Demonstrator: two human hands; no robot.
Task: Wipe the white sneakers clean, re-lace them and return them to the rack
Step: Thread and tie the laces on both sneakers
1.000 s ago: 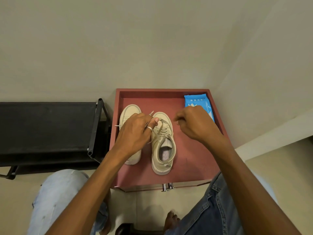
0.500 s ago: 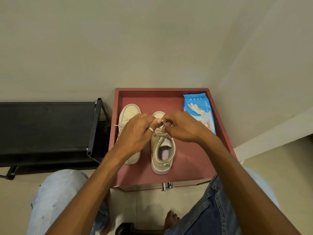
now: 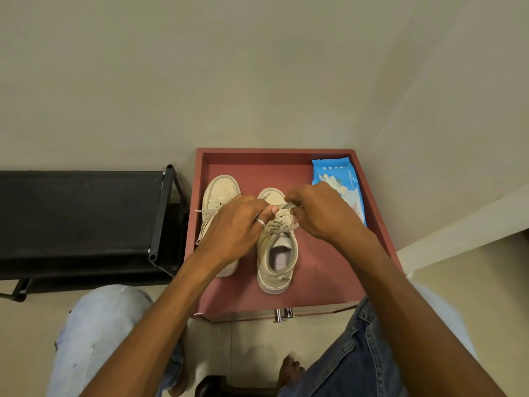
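Note:
Two off-white sneakers stand side by side, toes away from me, on a red cabinet top (image 3: 320, 276). The left sneaker (image 3: 219, 190) is partly covered by my left hand (image 3: 234, 229). The right sneaker (image 3: 276, 265) lies between both hands. My left hand, with a ring on one finger, pinches the shoelace (image 3: 282, 229) over the right sneaker's tongue. My right hand (image 3: 320, 210) pinches another stretch of the same lace just above the toe end. The two hands nearly touch.
A blue pack of wipes (image 3: 339, 179) lies at the cabinet top's back right, partly behind my right hand. A black shoe rack (image 3: 86, 213) stands to the left against the wall. My knees in jeans flank the cabinet's front.
My right hand moved left from beside the wipes pack to meet my left hand over the right sneaker, then drew the lace slightly up and right. The left hand barely shifted.

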